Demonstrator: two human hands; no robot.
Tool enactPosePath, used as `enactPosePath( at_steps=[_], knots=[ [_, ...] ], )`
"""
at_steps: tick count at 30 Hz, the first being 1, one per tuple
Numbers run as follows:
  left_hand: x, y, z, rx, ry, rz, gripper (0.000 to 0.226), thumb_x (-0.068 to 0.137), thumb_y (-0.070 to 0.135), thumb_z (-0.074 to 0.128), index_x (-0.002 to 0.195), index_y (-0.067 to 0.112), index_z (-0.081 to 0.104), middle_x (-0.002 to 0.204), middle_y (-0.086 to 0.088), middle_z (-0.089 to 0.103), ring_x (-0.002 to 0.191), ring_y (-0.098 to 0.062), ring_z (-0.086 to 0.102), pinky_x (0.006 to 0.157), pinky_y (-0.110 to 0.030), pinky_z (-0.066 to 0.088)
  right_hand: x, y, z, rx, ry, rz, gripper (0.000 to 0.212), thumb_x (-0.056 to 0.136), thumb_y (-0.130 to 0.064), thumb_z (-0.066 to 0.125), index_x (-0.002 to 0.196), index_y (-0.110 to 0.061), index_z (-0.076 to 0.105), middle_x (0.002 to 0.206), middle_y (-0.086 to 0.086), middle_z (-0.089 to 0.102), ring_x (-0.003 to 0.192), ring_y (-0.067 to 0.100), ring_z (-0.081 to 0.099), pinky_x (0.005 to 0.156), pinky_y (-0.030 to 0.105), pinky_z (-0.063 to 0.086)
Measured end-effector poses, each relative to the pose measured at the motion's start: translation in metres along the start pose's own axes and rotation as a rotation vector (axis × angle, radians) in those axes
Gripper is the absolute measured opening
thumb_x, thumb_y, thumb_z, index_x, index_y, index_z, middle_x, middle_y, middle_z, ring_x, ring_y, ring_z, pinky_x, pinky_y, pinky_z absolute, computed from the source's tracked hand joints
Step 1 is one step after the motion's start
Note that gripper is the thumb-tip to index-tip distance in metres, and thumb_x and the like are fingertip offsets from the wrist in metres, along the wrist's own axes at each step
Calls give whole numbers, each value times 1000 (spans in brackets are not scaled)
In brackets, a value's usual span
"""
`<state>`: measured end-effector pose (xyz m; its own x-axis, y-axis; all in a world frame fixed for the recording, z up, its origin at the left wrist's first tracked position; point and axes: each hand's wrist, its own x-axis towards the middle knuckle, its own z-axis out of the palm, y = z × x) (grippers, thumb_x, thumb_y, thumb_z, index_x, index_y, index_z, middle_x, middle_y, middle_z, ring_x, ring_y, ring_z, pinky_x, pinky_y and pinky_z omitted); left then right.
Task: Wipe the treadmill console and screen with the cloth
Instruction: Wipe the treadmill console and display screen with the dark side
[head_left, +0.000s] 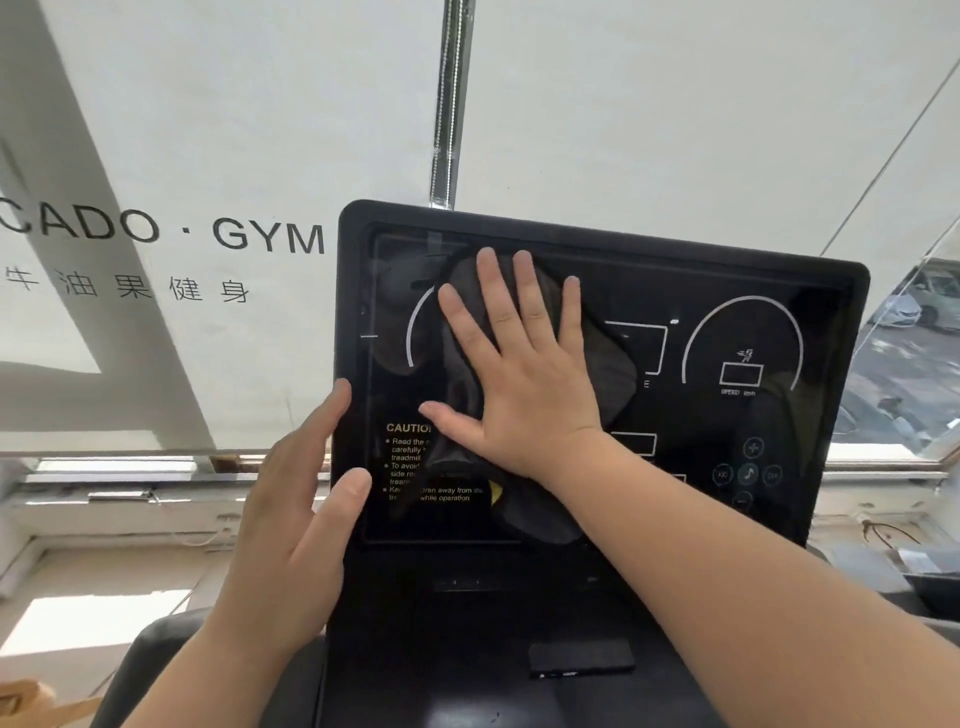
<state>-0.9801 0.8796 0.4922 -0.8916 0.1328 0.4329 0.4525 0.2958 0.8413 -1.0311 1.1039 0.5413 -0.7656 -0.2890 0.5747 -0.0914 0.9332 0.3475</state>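
My right hand (524, 384) lies flat, fingers spread, pressing the dark grey cloth (608, 364) against the left-centre of the treadmill screen (748, 332); grip released, palm only. My left hand (291, 525) is open too, fingertips touching the left edge of the console (467, 623), thumb on the bezel.

Bright daylight through white blind (675, 104); faint reflections on glossy screen (727, 338); wide-angle edge bending.
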Motion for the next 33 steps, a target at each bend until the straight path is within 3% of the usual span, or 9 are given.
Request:
enactPosePath(
  at_steps=[3,9,13,16,21,27,33],
  knots=[
    [0,-2,5,128,20,60,61,92,55,38,151,41,35,154,28,36,143,9,30,113,-8,22,-30,-18,14,28,8,-132,91,92,-78,40,164,-28,17,173,9,4,159,34,-2,124,66,3],
    [-1,-8,11,119,41,77,55,95,52,36,149,41,33,156,24,36,144,6,31,115,-10,21,-87,-1,37,14,24,-248,79,95,-69,47,162,-35,24,172,2,13,159,29,9,126,60,7],
    [-4,-10,7,6,1,21,60,94,55,34,152,39,34,154,31,35,144,8,28,112,-7,21,-100,37,35,-10,33,-142,71,100,-61,43,162,-36,21,172,2,13,159,30,10,126,59,6],
    [-4,-11,-2,-46,-99,-25,66,91,59,33,155,44,27,154,40,28,147,11,20,113,-15,20,-76,60,25,28,84,42,70,99,-58,43,161,-34,21,171,5,13,158,33,11,126,60,2],
    [1,-16,-21,-121,-205,-62,63,92,59,32,154,49,27,158,35,28,149,9,19,117,-26,19,-2,56,2,57,75,169,77,98,-66,36,163,-30,16,173,8,6,159,36,0,124,63,-3],
    [-4,-12,-14,-161,-167,-42,63,95,58,31,155,39,30,159,30,31,149,7,22,119,-26,20,34,-5,-5,-19,51,-34,82,99,-69,35,165,-26,16,173,9,8,159,35,3,124,66,1],
    [-6,-12,-3,-194,-53,-33,52,96,57,32,144,38,43,159,24,35,148,4,27,118,-31,24,-46,-46,26,-19,-31,-279,86,97,-72,39,165,-26,15,173,6,3,159,31,-1,125,62,-3]
  ],
)
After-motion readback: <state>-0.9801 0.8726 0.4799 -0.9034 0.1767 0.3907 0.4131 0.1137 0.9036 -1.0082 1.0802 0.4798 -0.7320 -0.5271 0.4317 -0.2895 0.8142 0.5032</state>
